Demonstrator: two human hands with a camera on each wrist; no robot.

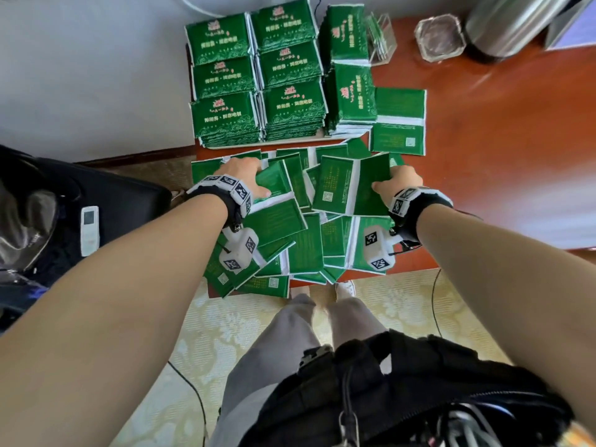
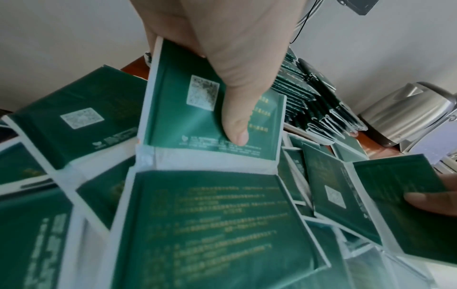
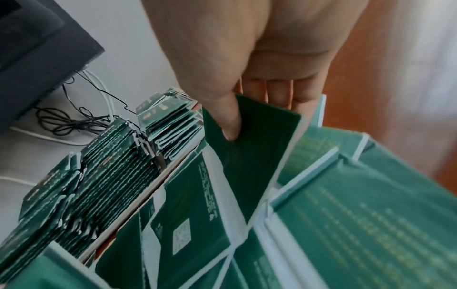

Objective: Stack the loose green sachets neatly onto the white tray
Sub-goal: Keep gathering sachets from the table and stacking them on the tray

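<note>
Neat stacks of green sachets (image 1: 258, 79) stand on the white tray (image 1: 290, 141) at the back of the red-brown table. In front of it lies a loose pile of green sachets (image 1: 306, 240), mostly back side up. My left hand (image 1: 258, 185) grips a folded sachet (image 1: 274, 204) on the pile's left, thumb (image 2: 235, 133) pressed on its top face (image 2: 178, 117). My right hand (image 1: 387, 185) pinches another sachet (image 1: 348, 188) at the pile's right. In the right wrist view its thumb (image 3: 231, 125) lies on top of the sachet (image 3: 249, 156), with the fingers underneath.
One unfolded sachet (image 1: 398, 121) lies alone right of the tray. A clear holder (image 1: 383, 37), a glass ashtray (image 1: 440, 37) and a steel kettle (image 1: 509, 24) stand at the back right. A black bag (image 1: 113, 204) and a remote (image 1: 89, 230) sit off the table's left.
</note>
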